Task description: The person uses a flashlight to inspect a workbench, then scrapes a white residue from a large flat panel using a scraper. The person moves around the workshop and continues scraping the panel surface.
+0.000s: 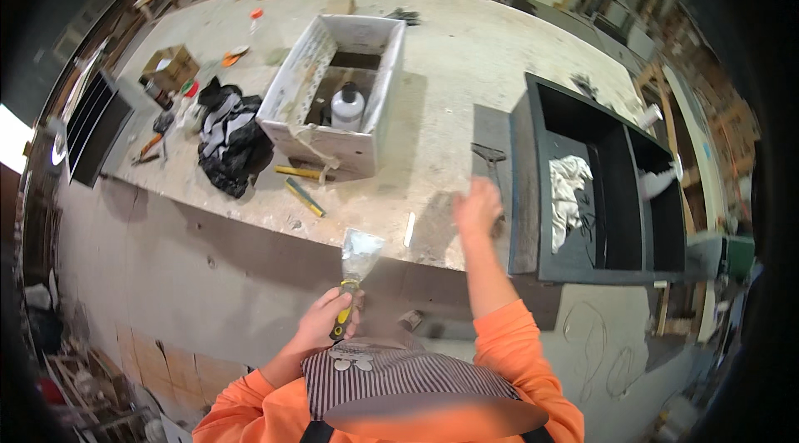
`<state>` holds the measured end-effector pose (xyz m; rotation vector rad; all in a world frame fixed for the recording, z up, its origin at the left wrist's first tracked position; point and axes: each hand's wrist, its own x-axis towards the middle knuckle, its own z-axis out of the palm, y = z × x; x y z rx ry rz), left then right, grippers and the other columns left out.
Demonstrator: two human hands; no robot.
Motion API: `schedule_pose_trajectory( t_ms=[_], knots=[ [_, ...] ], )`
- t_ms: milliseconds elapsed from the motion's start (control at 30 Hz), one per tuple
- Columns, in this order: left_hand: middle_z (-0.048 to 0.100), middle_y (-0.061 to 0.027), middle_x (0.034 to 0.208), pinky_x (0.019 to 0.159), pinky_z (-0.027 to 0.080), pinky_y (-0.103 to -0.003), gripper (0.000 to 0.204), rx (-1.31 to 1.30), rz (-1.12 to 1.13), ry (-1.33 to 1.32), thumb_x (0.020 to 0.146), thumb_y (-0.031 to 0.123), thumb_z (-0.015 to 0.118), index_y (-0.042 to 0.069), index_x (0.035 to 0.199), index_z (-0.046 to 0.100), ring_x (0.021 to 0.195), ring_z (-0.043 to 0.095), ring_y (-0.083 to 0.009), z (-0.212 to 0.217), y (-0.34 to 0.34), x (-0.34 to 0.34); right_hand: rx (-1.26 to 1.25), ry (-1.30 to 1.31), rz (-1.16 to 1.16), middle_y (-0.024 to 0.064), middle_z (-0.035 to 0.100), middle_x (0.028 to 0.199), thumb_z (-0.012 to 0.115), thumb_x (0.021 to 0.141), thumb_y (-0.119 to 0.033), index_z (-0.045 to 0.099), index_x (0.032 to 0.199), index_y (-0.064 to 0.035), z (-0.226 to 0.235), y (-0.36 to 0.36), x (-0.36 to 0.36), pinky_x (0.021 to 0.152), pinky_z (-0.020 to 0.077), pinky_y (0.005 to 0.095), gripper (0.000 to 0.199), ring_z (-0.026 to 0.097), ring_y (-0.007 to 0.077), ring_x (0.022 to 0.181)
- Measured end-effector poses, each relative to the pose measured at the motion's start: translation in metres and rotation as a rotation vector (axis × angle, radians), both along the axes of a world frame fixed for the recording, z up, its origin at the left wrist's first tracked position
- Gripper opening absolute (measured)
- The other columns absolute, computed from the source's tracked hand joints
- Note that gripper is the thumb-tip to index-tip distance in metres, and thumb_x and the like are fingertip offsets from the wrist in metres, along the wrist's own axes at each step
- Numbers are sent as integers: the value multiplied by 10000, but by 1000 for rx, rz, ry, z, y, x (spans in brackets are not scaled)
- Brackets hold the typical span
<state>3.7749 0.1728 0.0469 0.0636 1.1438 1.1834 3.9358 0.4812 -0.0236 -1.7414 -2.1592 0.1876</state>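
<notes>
While left hand fingers grip putty knife | blade upright, pointing away | right hand blurred, grip unclear

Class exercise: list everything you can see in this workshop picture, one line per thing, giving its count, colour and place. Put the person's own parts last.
workbench: one, pale and paint-stained, across the middle.
white box: one, open, centre of bench.
white bottle: one, inside the white box.
dark cloth: one, black and grey, left of the box.
black cabinet: one, on the right.
white rag: one, inside the cabinet.
putty knife: one, metal blade, yellow-black handle, in left hand.
left hand: closed on the handle.
right hand: blurred, at the cabinet's edge.
</notes>
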Motion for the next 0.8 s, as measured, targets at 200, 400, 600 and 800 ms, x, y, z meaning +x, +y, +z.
schedule_pose_trajectory(
  t_ms=[200,400,600,800],
  knots=[
    [582,-102,722,485,410,-276,318,-22,-44,-5,997,258,468,11,1192,516,552,524,-166,-42,23,18,-418,-98,-267,216,523,1274,637,858,-150,472,1324,-44,0,58,27,1002,393,513,505,492,386,1205],
    [564,-91,678,462,408,-280,304,89,22,129,1006,274,461,27,1170,525,534,524,-159,-81,39,14,-335,169,23,291,505,1215,552,869,-77,460,1326,14,24,-7,25,970,426,482,476,499,440,1144],
    [579,-80,688,444,410,-289,284,-19,158,-87,986,306,509,74,1145,545,495,520,-165,-109,49,10,-444,168,543,295,504,1117,548,840,-50,465,1330,7,73,-151,30,901,468,465,501,538,439,1015],
    [529,-10,687,426,365,-259,242,10,191,-16,978,331,543,98,1039,564,508,492,-120,-129,53,24,-605,-170,533,272,557,1053,552,888,-123,451,1355,-8,71,-201,-6,765,522,473,492,604,432,891]
  ],
)
